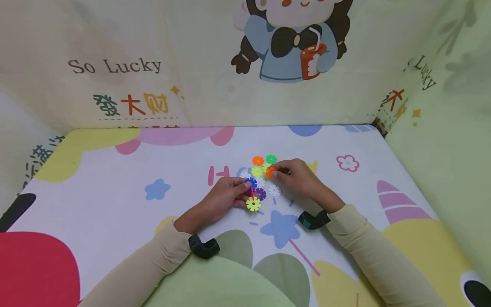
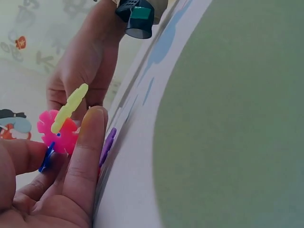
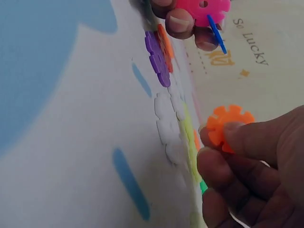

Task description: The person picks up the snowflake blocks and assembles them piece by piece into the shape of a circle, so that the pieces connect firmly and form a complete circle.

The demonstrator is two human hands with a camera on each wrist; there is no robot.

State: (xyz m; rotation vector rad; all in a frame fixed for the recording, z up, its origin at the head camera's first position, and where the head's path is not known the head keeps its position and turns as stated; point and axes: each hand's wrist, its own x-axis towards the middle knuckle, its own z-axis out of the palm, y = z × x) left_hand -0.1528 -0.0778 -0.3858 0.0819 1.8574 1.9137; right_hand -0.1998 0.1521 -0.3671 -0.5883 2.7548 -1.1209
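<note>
My left hand (image 1: 229, 192) pinches a blue notched disc (image 1: 251, 183) between thumb and fingers. Joined to it is a pink disc (image 2: 59, 132), seen edge-on from the head, and a yellow disc (image 1: 253, 204) slots onto the pink one's other side. My right hand (image 1: 297, 175) pinches an orange notched disc (image 3: 230, 127) between thumb and index finger, just above the loose pieces. A purple disc (image 1: 261, 194) lies on the table right beside the left fingers, and a white disc (image 1: 274, 190) lies between the hands.
Behind the hands lie more loose discs: another orange one (image 1: 258, 160), a green one (image 1: 271, 159) and a yellow-green one (image 1: 257, 172). The tabletop (image 1: 111, 204) has a printed cartoon cover. A printed cloth wall (image 1: 203, 98) rises along its far edge.
</note>
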